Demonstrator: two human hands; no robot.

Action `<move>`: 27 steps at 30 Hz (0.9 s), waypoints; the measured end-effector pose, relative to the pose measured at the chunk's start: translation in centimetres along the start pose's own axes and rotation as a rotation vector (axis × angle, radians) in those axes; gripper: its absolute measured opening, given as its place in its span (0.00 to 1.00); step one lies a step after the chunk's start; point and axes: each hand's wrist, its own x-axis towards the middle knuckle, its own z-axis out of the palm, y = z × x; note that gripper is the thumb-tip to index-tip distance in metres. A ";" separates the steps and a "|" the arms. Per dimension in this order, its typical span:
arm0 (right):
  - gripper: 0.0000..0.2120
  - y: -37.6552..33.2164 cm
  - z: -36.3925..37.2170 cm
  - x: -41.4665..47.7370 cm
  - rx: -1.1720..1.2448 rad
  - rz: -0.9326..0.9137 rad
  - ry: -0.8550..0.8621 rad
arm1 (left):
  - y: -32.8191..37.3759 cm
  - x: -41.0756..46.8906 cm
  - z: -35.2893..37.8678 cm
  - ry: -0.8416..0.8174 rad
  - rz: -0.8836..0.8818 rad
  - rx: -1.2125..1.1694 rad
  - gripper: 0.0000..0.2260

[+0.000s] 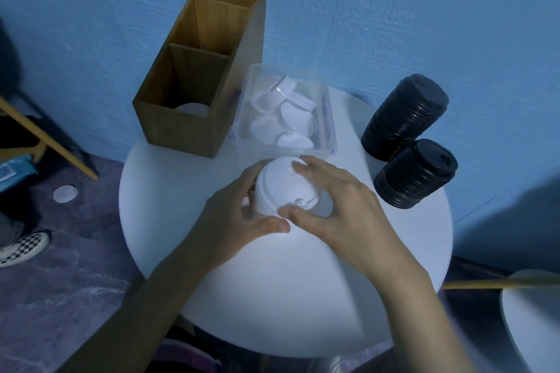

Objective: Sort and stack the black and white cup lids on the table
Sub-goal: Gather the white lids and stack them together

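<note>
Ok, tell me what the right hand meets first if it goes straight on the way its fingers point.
The white lid stack, which the right hand grips now. Beyond it, probably the clear container, though depth is unclear.

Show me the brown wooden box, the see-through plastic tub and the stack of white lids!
brown wooden box (181,133), head view, front wall.
see-through plastic tub (329,118), head view, right wall.
stack of white lids (281,188), head view, top lid.

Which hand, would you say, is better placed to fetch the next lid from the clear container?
Probably the right hand: holding the white lid stack by the top, fingertips nearest the clear container; left hand grips its side.
</note>
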 end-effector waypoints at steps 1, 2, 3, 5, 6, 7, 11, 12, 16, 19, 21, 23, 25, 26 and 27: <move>0.32 -0.1 0.1 0.0 -0.009 -0.003 0.002 | 0.0 0.0 0.0 0.002 -0.001 -0.002 0.38; 0.32 -0.1 0.2 0.0 -0.020 -0.009 0.004 | 0.0 0.0 0.0 0.003 -0.003 -0.004 0.38; 0.32 -0.2 0.2 0.0 -0.025 -0.011 0.007 | -0.1 0.0 0.0 0.002 -0.002 -0.002 0.38; 0.32 -0.2 0.2 0.1 -0.004 0.001 0.010 | -0.2 0.0 0.1 -0.001 -0.005 0.008 0.39; 0.32 -0.2 0.2 0.1 0.015 0.008 0.012 | -0.2 0.0 0.1 -0.003 -0.006 0.009 0.40; 0.32 -0.1 0.2 0.1 0.031 0.013 0.014 | -0.3 -0.1 0.1 -0.001 0.000 0.013 0.41; 0.33 0.3 0.3 -0.1 0.024 0.014 0.000 | -0.3 -0.3 0.4 -0.001 0.011 -0.023 0.40; 0.33 0.4 0.2 -0.1 0.014 0.012 -0.021 | -0.3 -0.3 0.4 0.001 0.002 -0.036 0.39; 0.28 0.7 -0.5 0.0 0.098 0.003 -0.059 | -0.2 -0.4 0.4 -0.010 0.013 -0.027 0.38; 0.27 0.7 -0.2 0.1 0.100 0.006 -0.055 | -0.3 -0.3 0.2 -0.006 0.018 -0.031 0.37; 0.27 1.0 -0.1 0.4 0.166 0.005 -0.056 | -0.2 -0.3 0.3 -0.002 -0.004 -0.050 0.36; 0.26 1.2 -0.4 0.9 0.213 0.004 -0.064 | -0.2 -0.2 0.4 0.000 -0.035 -0.061 0.36; 0.24 1.2 -1.0 1.9 0.211 0.009 -0.043 | -0.4 -0.2 0.4 -0.005 -0.050 -0.075 0.36; 0.22 1.0 -1.4 2.6 0.208 0.006 -0.019 | -0.4 -0.1 0.4 -0.003 -0.052 -0.077 0.36; 0.19 0.8 -1.9 3.3 0.207 -0.005 0.014 | -0.5 -0.1 0.4 -0.001 -0.054 -0.077 0.37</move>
